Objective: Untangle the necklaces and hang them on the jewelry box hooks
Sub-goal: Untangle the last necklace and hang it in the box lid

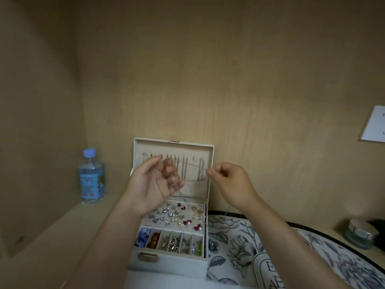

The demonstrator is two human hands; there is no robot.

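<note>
A white jewelry box (170, 265) stands open, its lid upright with a row of hooks (177, 158) and several chains hanging from them. A thin silver necklace (192, 164) stretches in front of the lid between my two hands. My right hand (231, 184) pinches one end of it, and the rest of the chain trails down past my wrist. My left hand (155, 184) is raised palm-up with fingers curled, the chain looped around them. The box's tray holds earrings and beads in compartments.
A water bottle (91, 177) with a blue cap stands on the shelf at left. A floral-patterned tray (260, 247) lies right of the box. A glass jar (360, 233) sits far right. Wooden walls enclose the alcove; a white card (375, 124) hangs on the right wall.
</note>
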